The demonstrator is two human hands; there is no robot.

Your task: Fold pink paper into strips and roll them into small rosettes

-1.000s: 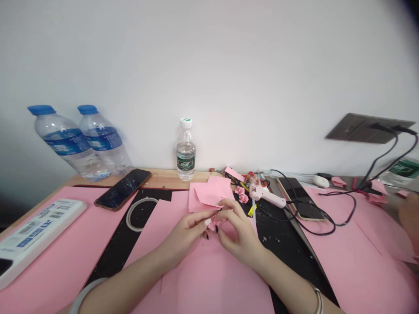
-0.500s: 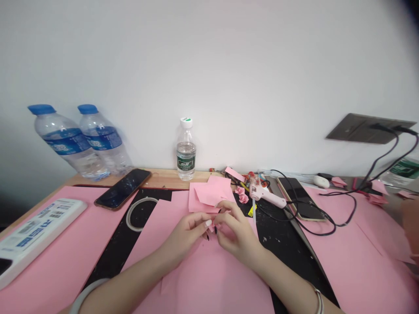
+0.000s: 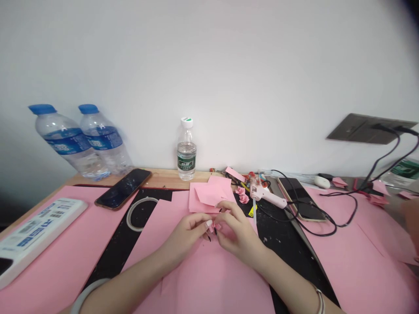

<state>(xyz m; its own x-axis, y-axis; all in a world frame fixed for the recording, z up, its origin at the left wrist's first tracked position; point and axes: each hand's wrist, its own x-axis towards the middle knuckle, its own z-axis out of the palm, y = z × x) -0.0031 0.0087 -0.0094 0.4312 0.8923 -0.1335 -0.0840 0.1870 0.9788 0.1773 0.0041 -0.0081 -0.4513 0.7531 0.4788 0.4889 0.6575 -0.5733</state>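
Here, the left hand [image 3: 186, 233] and right hand [image 3: 236, 231] pinched a half-rolled paper bud [image 3: 213, 226] between closed fingertips above the pink sheet [image 3: 209, 279]; finished paper roses [image 3: 241, 194] lay at one o'clock, beside the glue gun [image 3: 266, 197].

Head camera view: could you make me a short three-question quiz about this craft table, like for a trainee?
1. True or false: both hands pinch one small pink paper piece.
2. Which lies right of the hands: A) glue gun B) power strip?
3. What colour are the caps of the two big bottles?

Key: 1 true: left hand and right hand meet on it. 2 A. 3 blue.
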